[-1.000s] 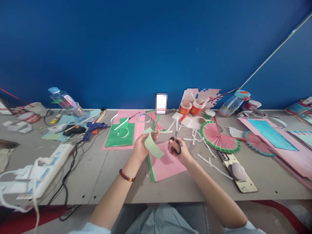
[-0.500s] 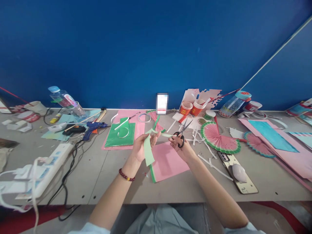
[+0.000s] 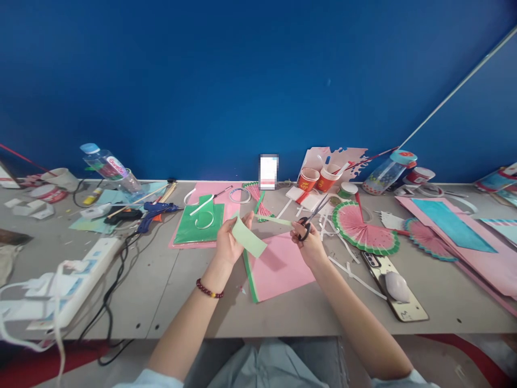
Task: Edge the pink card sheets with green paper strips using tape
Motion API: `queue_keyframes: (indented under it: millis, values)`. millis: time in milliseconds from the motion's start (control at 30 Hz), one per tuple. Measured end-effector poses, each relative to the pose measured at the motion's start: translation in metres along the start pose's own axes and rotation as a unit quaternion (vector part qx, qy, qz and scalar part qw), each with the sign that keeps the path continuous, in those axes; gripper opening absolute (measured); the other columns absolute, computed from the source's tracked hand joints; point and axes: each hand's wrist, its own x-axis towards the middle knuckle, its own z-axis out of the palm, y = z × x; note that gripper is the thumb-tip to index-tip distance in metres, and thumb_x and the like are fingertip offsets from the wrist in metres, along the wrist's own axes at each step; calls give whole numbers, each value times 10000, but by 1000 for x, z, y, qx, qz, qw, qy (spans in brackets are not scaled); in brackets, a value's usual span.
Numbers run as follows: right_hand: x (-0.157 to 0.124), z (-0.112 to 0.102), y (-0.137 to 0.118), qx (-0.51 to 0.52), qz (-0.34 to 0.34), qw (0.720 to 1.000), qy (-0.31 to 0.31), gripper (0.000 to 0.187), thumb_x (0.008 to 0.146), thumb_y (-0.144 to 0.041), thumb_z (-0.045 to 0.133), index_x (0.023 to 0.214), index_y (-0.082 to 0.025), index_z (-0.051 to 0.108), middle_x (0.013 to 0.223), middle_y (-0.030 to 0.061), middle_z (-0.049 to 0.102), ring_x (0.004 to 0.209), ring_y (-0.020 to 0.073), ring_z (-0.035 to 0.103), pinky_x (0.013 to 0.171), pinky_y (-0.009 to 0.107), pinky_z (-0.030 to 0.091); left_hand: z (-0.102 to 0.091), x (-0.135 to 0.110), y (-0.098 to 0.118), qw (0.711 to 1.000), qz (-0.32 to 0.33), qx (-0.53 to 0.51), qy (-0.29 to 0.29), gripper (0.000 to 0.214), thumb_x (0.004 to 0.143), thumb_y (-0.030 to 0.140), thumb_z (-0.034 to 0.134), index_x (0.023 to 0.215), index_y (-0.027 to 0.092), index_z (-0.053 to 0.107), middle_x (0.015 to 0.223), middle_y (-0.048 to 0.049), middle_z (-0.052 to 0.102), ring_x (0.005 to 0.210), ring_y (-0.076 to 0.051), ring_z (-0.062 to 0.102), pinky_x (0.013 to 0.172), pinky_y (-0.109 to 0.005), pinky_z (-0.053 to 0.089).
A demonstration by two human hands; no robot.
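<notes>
My left hand point(image 3: 229, 237) is closed on a light green paper strip point(image 3: 251, 240), whose wide end hangs down over the pink sheet. A narrow length of the same pale green paper point(image 3: 274, 220) stretches across to my right hand point(image 3: 309, 245). Black-handled scissors point(image 3: 304, 229) are in my right hand, their blades pointing up and away to the right; the fingers also meet the strip's narrow end. Below both hands lies a pink paper sheet point(image 3: 283, 269) with a green band along its left edge.
To the left are a green packet point(image 3: 200, 223), a blue glue gun point(image 3: 157, 213) and a power strip point(image 3: 86, 283). On the right lie a watermelon-patterned paper fan point(image 3: 363, 229), white strips and a phone point(image 3: 398, 291) with a mouse-like white object on it. Red paper cups point(image 3: 309, 179) stand behind.
The strip's wide end has swung to the right and lifted. My right hand has moved slightly right with the scissors, and the narrow length now runs straighter between my hands.
</notes>
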Motion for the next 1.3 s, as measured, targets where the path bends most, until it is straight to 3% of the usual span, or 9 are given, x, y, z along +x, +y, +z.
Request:
queue_keyframes:
  millis: [400, 800, 867, 1033, 1133, 1300]
  values:
    - [3, -3, 6, 23, 25, 999, 5, 397, 528, -278, 807, 745, -211, 481, 489, -94, 466, 430, 65, 466, 384, 178, 315, -11, 9, 0, 996, 54, 59, -48, 248, 806, 165, 490, 939, 16, 638, 1044, -178, 676, 1023, -202, 634, 873, -219, 522]
    - [6, -4, 8, -28, -24, 999, 18, 339, 559, -264, 768, 697, -204, 464, 425, -107, 438, 383, 66, 432, 395, 196, 307, -15, 16, 0, 991, 70, 93, -63, 251, 775, 194, 523, 927, 58, 669, 1060, -143, 678, 1041, -185, 619, 870, -220, 503]
    - [7, -3, 7, -37, -35, 998, 30, 345, 559, -275, 766, 698, -205, 459, 422, -107, 442, 378, 67, 435, 396, 198, 308, -16, 18, 2, 988, 87, 117, -41, 227, 758, 217, 555, 903, 84, 668, 990, -120, 696, 954, -177, 649, 788, -221, 524]
    - [6, -2, 4, -48, -60, 996, 46, 364, 556, -308, 768, 713, -210, 454, 437, -101, 470, 375, 72, 441, 388, 204, 306, -20, 23, 7, 947, 184, 232, 126, 251, 636, 327, 743, 741, 156, 594, 569, 36, 598, 492, -98, 576, 466, -195, 451]
    - [4, -1, 2, -34, -63, 997, 41, 372, 548, -288, 777, 713, -212, 452, 460, -100, 476, 397, 70, 453, 400, 203, 330, -24, 26, 11, 936, 236, 234, 120, 326, 609, 356, 776, 713, 164, 534, 572, 63, 562, 475, -69, 549, 456, -176, 426]
    - [2, 1, 1, -15, -56, 997, 41, 376, 540, -266, 784, 729, -212, 464, 565, -74, 536, 467, 81, 522, 420, 203, 370, -26, 31, 17, 940, 250, 180, 148, 313, 702, 291, 735, 798, 180, 458, 583, 79, 541, 416, -40, 516, 397, -139, 384]
